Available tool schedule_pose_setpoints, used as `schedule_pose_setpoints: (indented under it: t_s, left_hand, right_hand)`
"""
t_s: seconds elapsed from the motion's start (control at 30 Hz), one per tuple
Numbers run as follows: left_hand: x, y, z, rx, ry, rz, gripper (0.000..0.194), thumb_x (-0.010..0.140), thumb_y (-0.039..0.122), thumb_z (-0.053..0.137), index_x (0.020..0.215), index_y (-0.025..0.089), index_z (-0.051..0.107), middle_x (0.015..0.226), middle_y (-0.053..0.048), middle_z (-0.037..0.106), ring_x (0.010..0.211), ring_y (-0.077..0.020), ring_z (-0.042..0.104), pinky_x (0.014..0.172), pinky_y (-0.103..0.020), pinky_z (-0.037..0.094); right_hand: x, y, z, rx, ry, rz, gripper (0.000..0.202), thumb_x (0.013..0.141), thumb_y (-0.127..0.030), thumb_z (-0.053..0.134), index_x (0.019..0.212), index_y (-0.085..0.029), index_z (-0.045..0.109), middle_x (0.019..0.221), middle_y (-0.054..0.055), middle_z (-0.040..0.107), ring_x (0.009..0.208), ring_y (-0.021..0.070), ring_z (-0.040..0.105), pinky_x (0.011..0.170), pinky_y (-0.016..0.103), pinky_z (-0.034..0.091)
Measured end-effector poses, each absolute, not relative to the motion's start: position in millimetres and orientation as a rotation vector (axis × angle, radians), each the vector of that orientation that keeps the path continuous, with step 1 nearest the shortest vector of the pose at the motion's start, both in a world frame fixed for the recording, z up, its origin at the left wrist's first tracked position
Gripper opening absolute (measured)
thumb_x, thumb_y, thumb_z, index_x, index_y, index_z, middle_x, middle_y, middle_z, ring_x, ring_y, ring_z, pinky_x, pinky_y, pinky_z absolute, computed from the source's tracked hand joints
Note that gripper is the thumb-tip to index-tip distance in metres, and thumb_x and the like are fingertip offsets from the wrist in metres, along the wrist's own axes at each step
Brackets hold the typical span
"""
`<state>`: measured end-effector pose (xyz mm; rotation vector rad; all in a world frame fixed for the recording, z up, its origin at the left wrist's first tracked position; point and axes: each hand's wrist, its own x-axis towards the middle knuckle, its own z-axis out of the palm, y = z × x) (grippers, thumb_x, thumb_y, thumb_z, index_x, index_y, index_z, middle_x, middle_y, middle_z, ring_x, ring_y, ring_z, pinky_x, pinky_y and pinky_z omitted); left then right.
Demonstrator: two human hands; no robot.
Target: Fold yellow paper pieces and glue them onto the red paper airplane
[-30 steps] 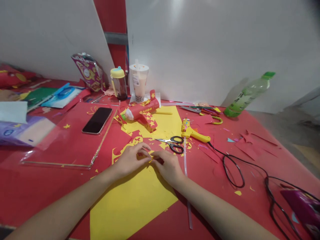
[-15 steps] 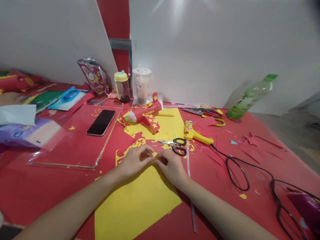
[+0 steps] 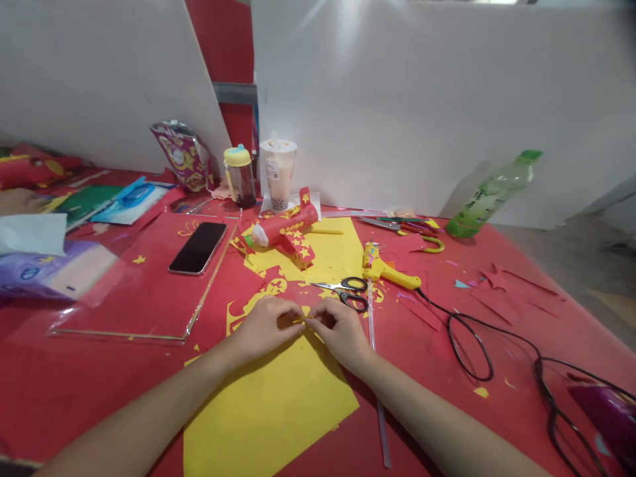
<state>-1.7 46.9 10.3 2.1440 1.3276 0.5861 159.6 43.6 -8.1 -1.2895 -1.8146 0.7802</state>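
Note:
My left hand [image 3: 268,326] and my right hand [image 3: 342,331] meet over the top edge of a large yellow sheet [image 3: 268,411]. Each pinches a small yellow paper piece [image 3: 307,317] between thumb and fingers; its exact shape is too small to tell. Just beyond my right hand lie black-handled scissors [image 3: 342,289], with yellow cut-out scraps around them. Farther back, a red paper rocket-like model [image 3: 285,228] with yellow stars rests on another yellow sheet [image 3: 342,248].
A yellow glue gun [image 3: 392,273] lies right of the scissors, its black cable [image 3: 489,324] looping right. A clear stick [image 3: 376,371] runs beside my right wrist. A phone [image 3: 199,248] lies left. Cups [image 3: 279,172], a snack bag [image 3: 183,156] and a green bottle [image 3: 489,199] stand behind.
The view has shifted slightly, so the tabletop things sit a little lower and to the left. Both hands keep their pinch, with fingertips still close together.

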Motion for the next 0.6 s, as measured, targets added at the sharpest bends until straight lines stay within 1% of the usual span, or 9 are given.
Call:
schedule_pose_setpoints:
  t_s: [0.13, 0.23, 0.33, 0.57, 0.6]
  left_hand:
    - [-0.4, 47.5, 13.4, 2.116, 1.333, 0.602, 0.014, 0.076, 0.025, 0.053, 0.07, 0.019, 0.064, 0.071, -0.001, 0.067, 0.068, -0.0156, 0.057, 0.071, -0.029, 0.042]
    - [-0.4, 47.2, 14.7, 1.952, 1.348, 0.64, 0.013, 0.075, 0.023, 0.053, 0.069, 0.018, 0.063, 0.069, -0.001, 0.066, 0.067, -0.0151, 0.058, 0.067, -0.027, 0.044]
    - [-0.2, 45.4, 14.7, 1.831, 1.349, 0.673, 0.012, 0.075, 0.023, 0.052, 0.069, 0.017, 0.061, 0.069, -0.001, 0.065, 0.066, -0.0149, 0.058, 0.064, -0.026, 0.044]
    - [0.8, 42.1, 14.6, 1.937, 1.323, 0.643, 0.017, 0.077, 0.027, 0.049, 0.068, 0.017, 0.059, 0.067, -0.001, 0.063, 0.065, -0.0143, 0.056, 0.063, -0.026, 0.042]
    - [0.7, 42.2, 14.7, 1.968, 1.318, 0.633, 0.018, 0.078, 0.028, 0.048, 0.068, 0.017, 0.059, 0.068, -0.001, 0.064, 0.065, -0.0144, 0.056, 0.065, -0.026, 0.042]
  right_hand:
    - [160.0, 43.4, -9.2, -1.264, -1.807, 0.752, 0.008, 0.069, -0.014, 0.059, 0.061, -0.017, 0.058, 0.056, 0.0, 0.055, 0.051, 0.0109, 0.046, 0.047, 0.021, 0.037]
    - [160.5, 43.1, -9.2, -1.239, -1.821, 0.735, 0.007, 0.071, -0.018, 0.057, 0.064, -0.017, 0.058, 0.06, 0.001, 0.057, 0.056, 0.0128, 0.05, 0.051, 0.024, 0.039]
    - [161.0, 42.8, -8.7, -1.225, -1.831, 0.736, 0.006, 0.072, -0.017, 0.055, 0.067, -0.017, 0.058, 0.063, 0.002, 0.058, 0.059, 0.0141, 0.052, 0.055, 0.026, 0.041]
    - [161.2, 41.3, -7.6, -1.186, -1.871, 0.708, 0.01, 0.075, -0.017, 0.051, 0.065, -0.018, 0.051, 0.06, 0.0, 0.052, 0.057, 0.0134, 0.048, 0.055, 0.025, 0.04]
    - [160.9, 41.0, -7.8, -1.174, -1.891, 0.695, 0.01, 0.075, -0.016, 0.049, 0.065, -0.018, 0.049, 0.06, 0.0, 0.051, 0.057, 0.0134, 0.048, 0.054, 0.025, 0.039]
